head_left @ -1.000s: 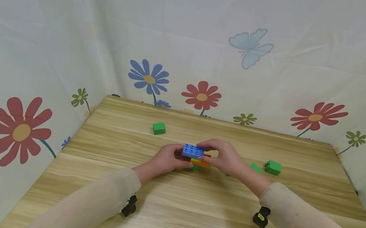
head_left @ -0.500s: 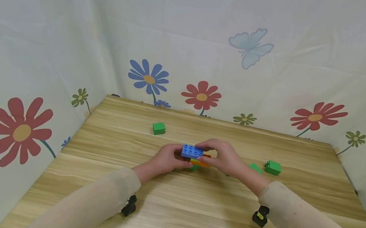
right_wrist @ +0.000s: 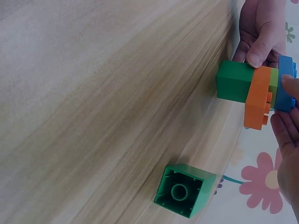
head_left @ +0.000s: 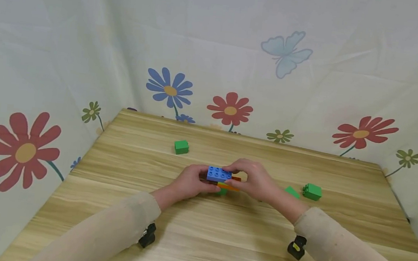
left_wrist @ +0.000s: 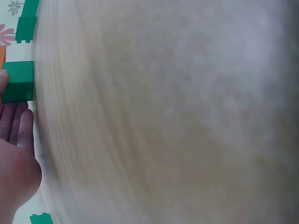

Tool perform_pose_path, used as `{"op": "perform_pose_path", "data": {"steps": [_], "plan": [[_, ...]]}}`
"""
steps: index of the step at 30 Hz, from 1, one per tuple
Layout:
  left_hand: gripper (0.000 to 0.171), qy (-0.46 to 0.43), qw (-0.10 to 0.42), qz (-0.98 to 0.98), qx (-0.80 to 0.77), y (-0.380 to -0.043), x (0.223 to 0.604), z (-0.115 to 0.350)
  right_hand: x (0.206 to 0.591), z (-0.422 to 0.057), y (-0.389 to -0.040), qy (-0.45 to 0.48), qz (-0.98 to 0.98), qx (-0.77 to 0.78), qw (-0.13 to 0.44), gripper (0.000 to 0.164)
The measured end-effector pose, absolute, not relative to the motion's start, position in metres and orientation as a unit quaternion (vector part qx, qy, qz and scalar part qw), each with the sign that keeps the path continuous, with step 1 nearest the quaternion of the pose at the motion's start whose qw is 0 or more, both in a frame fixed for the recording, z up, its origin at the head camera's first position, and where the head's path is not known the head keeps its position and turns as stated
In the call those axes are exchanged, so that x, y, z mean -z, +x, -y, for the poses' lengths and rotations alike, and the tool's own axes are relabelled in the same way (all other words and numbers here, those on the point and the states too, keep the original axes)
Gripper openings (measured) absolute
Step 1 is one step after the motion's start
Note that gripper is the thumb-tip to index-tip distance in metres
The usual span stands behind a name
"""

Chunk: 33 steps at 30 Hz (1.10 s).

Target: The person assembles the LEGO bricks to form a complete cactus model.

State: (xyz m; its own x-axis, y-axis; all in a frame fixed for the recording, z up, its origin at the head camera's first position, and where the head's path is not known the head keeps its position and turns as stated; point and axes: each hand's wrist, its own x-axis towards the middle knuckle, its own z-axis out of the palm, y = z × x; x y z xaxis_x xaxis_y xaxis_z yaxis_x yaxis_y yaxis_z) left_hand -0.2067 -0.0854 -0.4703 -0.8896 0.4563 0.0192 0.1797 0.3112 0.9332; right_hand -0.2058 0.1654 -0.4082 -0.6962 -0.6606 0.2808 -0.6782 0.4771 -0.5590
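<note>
In the head view, both hands meet over a small stack of toy building bricks near the middle of the table. The blue brick [head_left: 219, 174] on top is pinched between thumb and fingers of my right hand [head_left: 257, 182]. My left hand [head_left: 189, 182] grips the lower stack. From the right wrist, the layers show: a green brick [right_wrist: 233, 81] lowest, then an orange brick [right_wrist: 257, 102] that juts out sideways with bare studs, a lime brick [right_wrist: 274, 80], and the blue one against it. Whether the blue brick is fully pressed down is hard to tell.
A single green brick [head_left: 181, 147] lies at the back left of the wooden table [head_left: 196, 241]. To the right, another green brick [head_left: 312, 192] lies on its side, near a green piece [head_left: 292, 192] partly hidden by the right forearm. A printed curtain [head_left: 217, 54] surrounds the table.
The blue brick has shifted very slightly left and down over the stack, with the right fingers still on it. The left hand and the loose green bricks have stayed put.
</note>
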Motion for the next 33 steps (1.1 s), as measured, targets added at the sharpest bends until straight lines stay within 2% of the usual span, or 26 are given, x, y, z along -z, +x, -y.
{"op": "perform_pose_path", "data": {"steps": [12, 33], "plan": [[0.044, 0.197, 0.121, -0.809, -0.541, -0.2065, 0.4704, 0.0877, 0.4088, -0.1618, -0.2053, 0.371, 0.864, -0.341, 0.000, 0.039], [0.046, 0.180, 0.132, -0.808, -0.545, -0.2032, 0.4606, 0.0939, 0.4170, -0.1636, -0.1996, 0.347, 0.858, -0.379, 0.015, 0.044]]}}
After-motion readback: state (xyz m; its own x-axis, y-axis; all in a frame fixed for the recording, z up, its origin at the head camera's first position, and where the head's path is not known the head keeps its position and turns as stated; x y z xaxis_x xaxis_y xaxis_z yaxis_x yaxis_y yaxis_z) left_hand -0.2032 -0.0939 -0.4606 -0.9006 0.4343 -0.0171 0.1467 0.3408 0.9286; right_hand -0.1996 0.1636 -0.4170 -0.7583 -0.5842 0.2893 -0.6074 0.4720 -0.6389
